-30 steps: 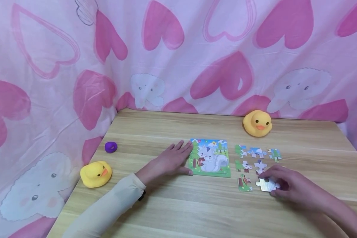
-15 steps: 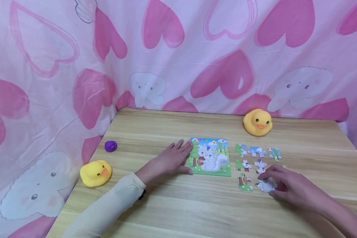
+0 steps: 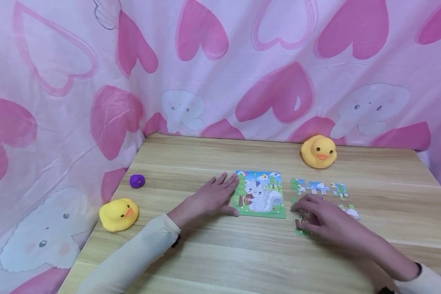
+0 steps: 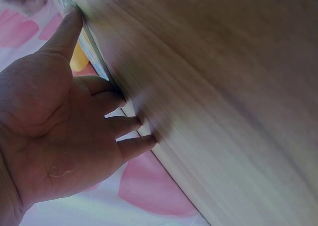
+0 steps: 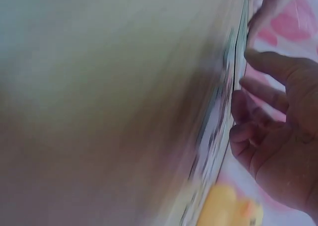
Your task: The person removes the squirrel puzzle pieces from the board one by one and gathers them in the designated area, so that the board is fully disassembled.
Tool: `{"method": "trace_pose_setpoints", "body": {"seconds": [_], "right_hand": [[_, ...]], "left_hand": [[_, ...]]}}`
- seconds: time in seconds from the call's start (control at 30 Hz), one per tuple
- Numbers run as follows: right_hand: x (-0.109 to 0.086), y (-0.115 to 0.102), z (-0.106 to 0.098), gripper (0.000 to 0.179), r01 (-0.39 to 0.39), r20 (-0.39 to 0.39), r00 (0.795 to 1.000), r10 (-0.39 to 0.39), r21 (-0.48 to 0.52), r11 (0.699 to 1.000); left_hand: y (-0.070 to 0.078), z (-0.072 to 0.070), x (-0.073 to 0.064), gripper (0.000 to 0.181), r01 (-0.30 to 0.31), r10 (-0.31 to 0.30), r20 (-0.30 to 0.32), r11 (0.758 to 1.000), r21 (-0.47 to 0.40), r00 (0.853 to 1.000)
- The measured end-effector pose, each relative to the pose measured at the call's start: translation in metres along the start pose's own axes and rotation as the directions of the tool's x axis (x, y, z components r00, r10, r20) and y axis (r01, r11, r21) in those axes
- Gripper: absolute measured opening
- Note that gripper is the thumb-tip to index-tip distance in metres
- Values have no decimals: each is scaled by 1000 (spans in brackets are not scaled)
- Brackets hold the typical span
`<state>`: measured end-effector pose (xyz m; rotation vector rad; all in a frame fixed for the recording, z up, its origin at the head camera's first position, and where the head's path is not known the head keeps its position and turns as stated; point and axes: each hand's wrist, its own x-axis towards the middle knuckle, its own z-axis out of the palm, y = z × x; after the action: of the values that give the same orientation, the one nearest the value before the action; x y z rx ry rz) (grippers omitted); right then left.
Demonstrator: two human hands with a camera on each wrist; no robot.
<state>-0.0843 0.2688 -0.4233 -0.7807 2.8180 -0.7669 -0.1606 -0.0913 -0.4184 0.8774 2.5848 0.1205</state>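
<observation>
In the head view, a squirrel puzzle picture (image 3: 261, 194) lies flat at the table's middle. My left hand (image 3: 211, 198) rests at its left edge with the fingers straight; the left wrist view shows the thumb (image 4: 67, 35) along the picture's edge. Over the loose pieces to the right is my right hand (image 3: 325, 218), bent at the fingers. Beneath its fingertips a tree-trunk puzzle piece (image 3: 300, 229) shows in part, while other pieces there are hidden. The right wrist view shows its thumb and index finger apart with nothing seen between them.
Several puzzle pieces lie beyond the right hand, among them a blue-and-white one (image 3: 317, 188) and a green one (image 3: 340, 190). One more piece (image 3: 350, 212) lies to its right. Rubber ducks stand about: orange (image 3: 318, 152), yellow (image 3: 118, 214) and small purple (image 3: 137, 181).
My right hand pinched a puzzle piece, turned from its blank side to its printed side, at the lower middle. It has moved left over the left column, apart from that piece. The left hand stays.
</observation>
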Motion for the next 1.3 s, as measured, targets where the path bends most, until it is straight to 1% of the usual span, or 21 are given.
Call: {"method": "trace_pose_setpoints", "body": {"seconds": [0.1,0.23,0.33,0.47,0.57,0.67,0.73,0.83,0.97,1.13,1.23,1.3], "right_hand": [[20,-10,7,37,-56,48,997,55,18,998],[42,-21,16,48,-85,56,995,86,-10,996],[52,-27,21,58,-116,55,991,118,-45,992],[56,-32,23,63,-158,61,985,161,-54,986],[59,-32,22,69,-193,77,978,193,-1,981],[63,-30,21,73,-233,98,970,224,86,969],[65,-28,20,70,-233,106,970,220,127,964],[66,-26,19,61,-214,103,974,201,142,966],[65,-25,19,57,-187,88,980,177,117,975],[66,-26,19,56,-167,98,983,157,104,980],[67,-26,18,49,-142,98,986,136,62,988],[68,-27,18,47,-125,100,988,121,29,992]], "left_hand": [[0,0,0,106,-5,5,-2,1000,5,1000],[0,1,1,106,-1,1,-2,1000,11,1000],[0,1,1,106,-1,1,-2,1000,9,1000],[1,0,1,106,-3,3,-1,1000,8,1000],[1,-1,0,106,0,0,1,1000,14,1000],[1,-2,0,106,2,-2,-2,1000,14,1000],[2,-2,0,105,-1,1,-4,1000,10,1000],[1,-2,0,105,-7,7,-8,1000,4,1000],[1,-2,0,106,-7,7,-10,1000,0,1000],[1,-1,0,106,-2,2,-6,1000,-1,1000],[1,-1,0,106,-3,3,-9,1000,5,1000],[1,-1,0,106,-4,4,-10,1000,11,1000]]}}
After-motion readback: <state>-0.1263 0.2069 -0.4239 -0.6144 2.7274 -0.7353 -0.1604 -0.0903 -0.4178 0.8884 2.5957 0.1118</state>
